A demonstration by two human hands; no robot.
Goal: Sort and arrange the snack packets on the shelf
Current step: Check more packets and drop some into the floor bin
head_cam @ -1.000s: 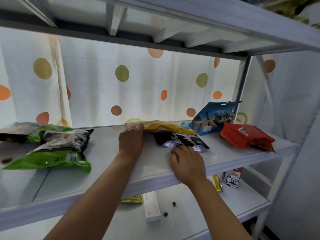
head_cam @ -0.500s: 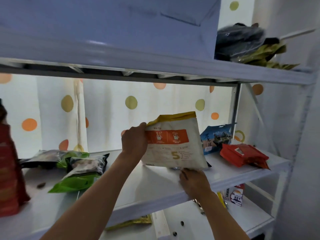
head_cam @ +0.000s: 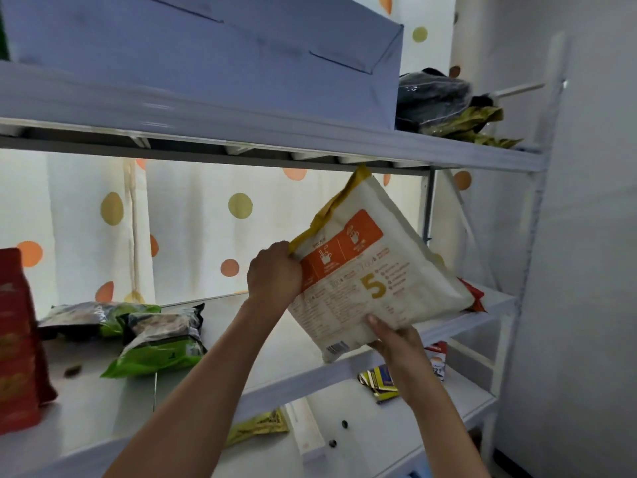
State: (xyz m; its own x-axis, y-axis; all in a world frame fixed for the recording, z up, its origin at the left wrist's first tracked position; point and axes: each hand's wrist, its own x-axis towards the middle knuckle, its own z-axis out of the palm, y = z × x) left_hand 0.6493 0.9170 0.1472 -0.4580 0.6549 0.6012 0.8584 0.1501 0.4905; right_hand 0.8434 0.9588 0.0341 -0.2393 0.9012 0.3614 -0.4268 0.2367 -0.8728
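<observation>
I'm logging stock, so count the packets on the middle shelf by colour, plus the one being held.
Green plastic packets lying on the shelf: 2
Red packets: 2, tall red bag, flat red pouch
White packet with yellow top, held in both hands: 1
Total: 5

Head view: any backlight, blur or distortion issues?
Head view: bright backlight through the dotted curtain leaves the shelf washed out; motion blur smears the upper shelf edge; wide-angle bends the right upright; the white packet print stays readable.
</observation>
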